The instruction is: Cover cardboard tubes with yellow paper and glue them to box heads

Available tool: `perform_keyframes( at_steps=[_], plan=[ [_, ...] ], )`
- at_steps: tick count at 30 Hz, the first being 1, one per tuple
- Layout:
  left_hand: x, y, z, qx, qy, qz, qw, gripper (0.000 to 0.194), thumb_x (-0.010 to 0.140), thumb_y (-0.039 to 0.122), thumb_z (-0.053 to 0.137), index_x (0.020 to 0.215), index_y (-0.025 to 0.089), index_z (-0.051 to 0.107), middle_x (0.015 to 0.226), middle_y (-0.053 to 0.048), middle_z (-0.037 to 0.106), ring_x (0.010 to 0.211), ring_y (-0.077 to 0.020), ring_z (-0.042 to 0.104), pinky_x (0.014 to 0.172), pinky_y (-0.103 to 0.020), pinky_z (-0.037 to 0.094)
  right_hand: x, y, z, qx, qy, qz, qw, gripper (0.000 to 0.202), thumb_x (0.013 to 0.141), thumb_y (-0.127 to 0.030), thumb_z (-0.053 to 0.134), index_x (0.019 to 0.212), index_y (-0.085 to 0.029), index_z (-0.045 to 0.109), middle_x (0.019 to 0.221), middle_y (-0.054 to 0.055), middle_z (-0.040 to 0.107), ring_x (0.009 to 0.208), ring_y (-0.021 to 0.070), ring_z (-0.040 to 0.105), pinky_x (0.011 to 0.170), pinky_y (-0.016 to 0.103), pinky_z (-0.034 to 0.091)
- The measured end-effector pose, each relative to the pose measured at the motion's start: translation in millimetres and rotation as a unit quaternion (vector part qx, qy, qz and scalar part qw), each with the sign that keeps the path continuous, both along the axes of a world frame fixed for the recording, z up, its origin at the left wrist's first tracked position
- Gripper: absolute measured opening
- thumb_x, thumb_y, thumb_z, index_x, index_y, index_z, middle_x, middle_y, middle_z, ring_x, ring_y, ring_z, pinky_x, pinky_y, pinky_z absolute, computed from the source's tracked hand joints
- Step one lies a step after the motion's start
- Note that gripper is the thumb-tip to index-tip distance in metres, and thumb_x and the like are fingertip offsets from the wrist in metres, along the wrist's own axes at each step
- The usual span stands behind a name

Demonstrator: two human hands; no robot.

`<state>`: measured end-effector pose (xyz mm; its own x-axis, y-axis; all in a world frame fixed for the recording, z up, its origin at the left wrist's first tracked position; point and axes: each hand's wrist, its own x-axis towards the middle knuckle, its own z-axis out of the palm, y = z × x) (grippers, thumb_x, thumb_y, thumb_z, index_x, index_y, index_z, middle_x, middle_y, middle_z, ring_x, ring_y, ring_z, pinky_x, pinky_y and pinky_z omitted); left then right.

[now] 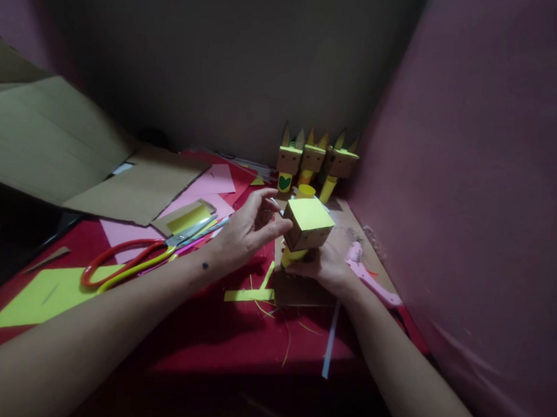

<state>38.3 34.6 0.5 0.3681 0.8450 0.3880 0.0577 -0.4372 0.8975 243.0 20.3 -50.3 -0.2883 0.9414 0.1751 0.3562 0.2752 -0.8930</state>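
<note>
A small cardboard figure has a box-shaped head with a yellow top and a yellow tube for its body. My right hand is wrapped round the tube, below the head. Beside the head, at its left, my left hand has its fingers apart, and its thumb tip reaches the box's side. Three similar figures stand behind: one with a green heart, one in the middle and one at the right. All three have pointed ears. A short yellow ring sits just in front of them.
Red-and-yellow-handled scissors lie at left, near yellow paper and pink paper. A pink glue gun rests on a cardboard sheet at right. An opened cardboard box stands far left. Yellow strips lie in front.
</note>
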Motion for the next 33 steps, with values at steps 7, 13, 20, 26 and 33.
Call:
perform_keyframes(
  at_steps=[7,13,20,26,33],
  plan=[
    [9.1,-4.6,-9.0,0.072,0.098,-0.005,0.993,0.084,0.07,0.044,0.079,0.138,0.018,0.036,0.135,-0.018,0.051,0.125,-0.0358,0.048,0.104,-0.052,0.041,-6.3,-8.5,15.3,-0.037,0.036,-0.015,0.999,0.034,0.064,-0.034,0.081,0.092,-0.018,0.073,0.091,0.005,0.072,0.088,0.0256,0.065,0.083,0.04,0.05],
    [18.3,-2.2,-15.4,0.077,0.058,0.017,0.995,0.083,0.068,0.035,0.081,0.136,0.022,0.036,0.135,-0.016,0.052,0.12,-0.0346,0.054,0.099,-0.053,0.046,-7.1,-7.9,14.0,-0.048,0.076,-0.014,0.996,0.031,0.061,-0.032,0.083,0.087,-0.019,0.075,0.084,0.002,0.073,0.085,0.0243,0.066,0.083,0.04,0.051],
    [18.3,-0.6,-14.9,0.059,0.0,0.005,0.998,0.07,0.073,0.029,0.077,0.133,0.023,0.041,0.127,-0.013,0.058,0.11,-0.0284,0.061,0.094,-0.046,0.051,-9.3,-4.8,7.4,-0.076,0.11,-0.016,0.991,0.033,0.059,-0.034,0.082,0.085,-0.017,0.071,0.076,0.0,0.071,0.074,0.0201,0.066,0.077,0.037,0.053],
    [8.5,2.2,5.3,0.035,-0.095,0.085,0.991,0.064,0.071,0.029,0.078,0.126,0.019,0.046,0.123,-0.012,0.06,0.11,-0.0279,0.06,0.095,-0.046,0.051,-10.1,-5.7,6.8,-0.055,0.092,-0.016,0.994,0.06,0.054,-0.023,0.086,0.11,-0.021,0.064,0.09,-0.001,0.069,0.084,0.0187,0.064,0.084,0.036,0.05],
    [2.3,11.3,5.2,0.009,-0.104,0.112,0.988,0.063,0.07,0.03,0.079,0.123,0.016,0.048,0.122,-0.013,0.061,0.113,-0.0284,0.059,0.097,-0.046,0.049,-11.3,-10.0,8.6,-0.073,0.155,0.008,0.985,0.041,0.06,-0.029,0.085,0.097,-0.022,0.069,0.089,-0.001,0.071,0.087,0.0191,0.066,0.086,0.036,0.053]
  ],
)
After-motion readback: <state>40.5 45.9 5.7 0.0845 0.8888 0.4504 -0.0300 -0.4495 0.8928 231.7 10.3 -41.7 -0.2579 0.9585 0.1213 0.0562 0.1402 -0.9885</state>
